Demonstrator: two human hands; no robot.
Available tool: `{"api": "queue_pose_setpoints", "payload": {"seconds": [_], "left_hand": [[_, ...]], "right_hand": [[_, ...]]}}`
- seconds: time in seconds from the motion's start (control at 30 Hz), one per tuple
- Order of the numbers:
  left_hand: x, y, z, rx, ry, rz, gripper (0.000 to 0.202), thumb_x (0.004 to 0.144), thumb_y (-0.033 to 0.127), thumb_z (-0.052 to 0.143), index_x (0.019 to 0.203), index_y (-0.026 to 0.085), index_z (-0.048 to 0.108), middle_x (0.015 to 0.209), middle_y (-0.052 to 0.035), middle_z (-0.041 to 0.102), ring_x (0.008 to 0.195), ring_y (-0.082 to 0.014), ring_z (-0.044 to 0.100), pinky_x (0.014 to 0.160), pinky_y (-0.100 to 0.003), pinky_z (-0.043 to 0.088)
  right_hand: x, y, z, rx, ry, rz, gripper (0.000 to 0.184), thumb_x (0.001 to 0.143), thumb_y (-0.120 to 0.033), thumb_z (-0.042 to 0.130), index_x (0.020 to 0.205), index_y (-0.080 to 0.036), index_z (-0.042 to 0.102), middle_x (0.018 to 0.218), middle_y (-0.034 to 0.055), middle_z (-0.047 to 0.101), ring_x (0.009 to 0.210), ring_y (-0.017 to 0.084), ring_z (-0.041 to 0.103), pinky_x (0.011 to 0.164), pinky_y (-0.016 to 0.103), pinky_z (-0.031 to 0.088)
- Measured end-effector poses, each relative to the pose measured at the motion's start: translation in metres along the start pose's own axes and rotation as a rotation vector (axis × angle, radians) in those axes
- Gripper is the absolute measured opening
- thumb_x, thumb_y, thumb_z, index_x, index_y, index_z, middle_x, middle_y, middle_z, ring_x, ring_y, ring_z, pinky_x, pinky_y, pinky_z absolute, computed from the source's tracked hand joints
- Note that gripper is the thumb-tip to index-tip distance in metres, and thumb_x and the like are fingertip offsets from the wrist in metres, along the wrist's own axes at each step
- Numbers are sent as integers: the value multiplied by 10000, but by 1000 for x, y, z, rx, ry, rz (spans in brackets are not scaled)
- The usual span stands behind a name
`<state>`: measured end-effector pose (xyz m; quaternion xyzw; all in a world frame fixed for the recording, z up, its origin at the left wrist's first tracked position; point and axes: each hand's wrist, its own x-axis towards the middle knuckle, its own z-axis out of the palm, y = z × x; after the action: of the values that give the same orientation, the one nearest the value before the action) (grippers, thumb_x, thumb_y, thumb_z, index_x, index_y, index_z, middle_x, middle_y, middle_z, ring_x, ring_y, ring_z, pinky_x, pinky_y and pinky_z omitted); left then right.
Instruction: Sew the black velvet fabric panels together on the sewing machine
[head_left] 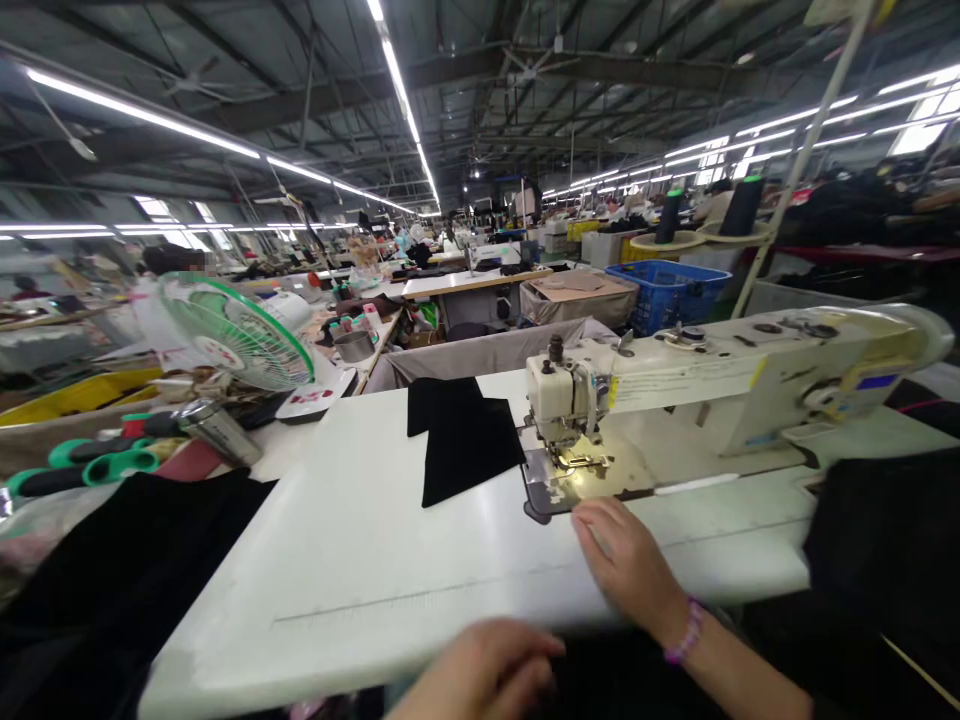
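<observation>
My right hand is at the front edge of the sewing machine's metal plate. Its fingertips and thumb come together in a pinch, and whatever may be between them is too small to make out. Nearer to me, my left hand hangs over the table's front edge, blurred, with fingers loosely bent and apart and nothing seen in them. The sewing machine has its needle area lit, with no fabric under the foot. Left of the plate, black fabric pieces lie flat on the white table.
To the left are a green fan, a metal tumbler, thread spools and dark cloth. Behind the machine stand a blue basket and black thread cones. Black material hangs at the right.
</observation>
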<state>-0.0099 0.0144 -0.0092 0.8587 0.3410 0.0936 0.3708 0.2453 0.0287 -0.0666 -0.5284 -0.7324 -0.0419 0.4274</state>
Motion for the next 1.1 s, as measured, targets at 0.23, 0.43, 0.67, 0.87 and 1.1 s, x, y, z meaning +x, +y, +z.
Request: {"api": "queue_pose_setpoints", "payload": {"seconds": [0.23, 0.43, 0.67, 0.87, 1.1], "left_hand": [[89, -33, -73, 538, 319, -127, 257, 981, 249, 466, 1134, 147, 645, 1249, -166, 618, 1207, -316, 553, 1029, -502, 462], [97, -47, -88, 731, 190, -155, 332, 989, 268, 413, 853, 162, 697, 893, -116, 690, 850, -248, 674, 794, -370, 545], [174, -63, -92, 748, 220, -66, 425, 1008, 230, 396, 1412, 204, 528, 1531, -78, 495, 1418, -248, 413, 1141, -390, 382], [200, -80, -84, 745, 247, -123, 413, 1020, 308, 402, 1409, 270, 535, 1516, -44, 524, 1379, -274, 469, 1099, -467, 425], [208, -77, -80, 786, 336, -142, 404, 1007, 314, 399, 1380, 288, 553, 1472, -37, 564, 1323, -256, 503, 1089, -451, 414]], "right_hand": [[56, -32, 49, -45, -217, 12, 385, 967, -177, 477, 1325, -66, 566, 1355, 219, 607, 1281, 305, 557, 1091, 480, 449], [74, -26, 73, -138, -331, 106, 485, 965, -325, 567, 1334, -11, 560, 1427, 277, 536, 1349, 364, 496, 1105, 502, 397], [75, -31, 69, -223, -404, 63, 418, 975, -353, 580, 1255, -45, 612, 1336, 259, 603, 1280, 369, 531, 1124, 551, 328], [66, -35, 65, -246, -400, 11, 332, 980, -324, 581, 1151, -47, 649, 1133, 210, 676, 1136, 336, 591, 1128, 531, 335], [36, -48, 49, -174, -377, -46, 285, 963, -264, 606, 1168, -65, 616, 1173, 193, 663, 1135, 314, 580, 1091, 493, 381]]}}
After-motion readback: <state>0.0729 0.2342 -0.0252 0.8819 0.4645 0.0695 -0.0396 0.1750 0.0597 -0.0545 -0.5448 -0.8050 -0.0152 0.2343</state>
